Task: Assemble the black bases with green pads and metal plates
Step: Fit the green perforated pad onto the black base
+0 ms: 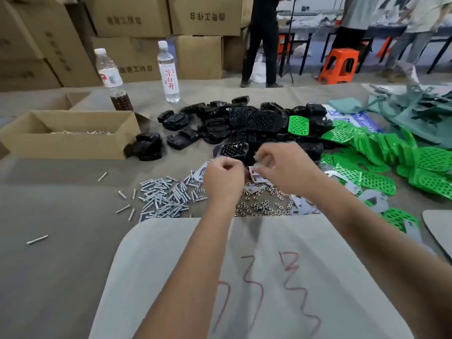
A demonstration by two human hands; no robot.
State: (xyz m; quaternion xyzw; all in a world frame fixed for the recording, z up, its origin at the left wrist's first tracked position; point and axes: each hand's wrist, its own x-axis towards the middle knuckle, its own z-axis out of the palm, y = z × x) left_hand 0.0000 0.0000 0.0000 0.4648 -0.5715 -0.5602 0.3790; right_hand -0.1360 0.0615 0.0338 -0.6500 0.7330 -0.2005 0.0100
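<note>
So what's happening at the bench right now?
A person is working over the parts piles. Both hands, left hand and right hand, are curled close together above the nuts, apparently pinching small metal pieces; what exactly is blurred. Screws lie to the left, black bases behind, green pads and metal plates to the right. No finished assembly is plainly visible.

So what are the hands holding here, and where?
Both hands, left and right, pinch something small between them; it is too blurred to identify.
</note>
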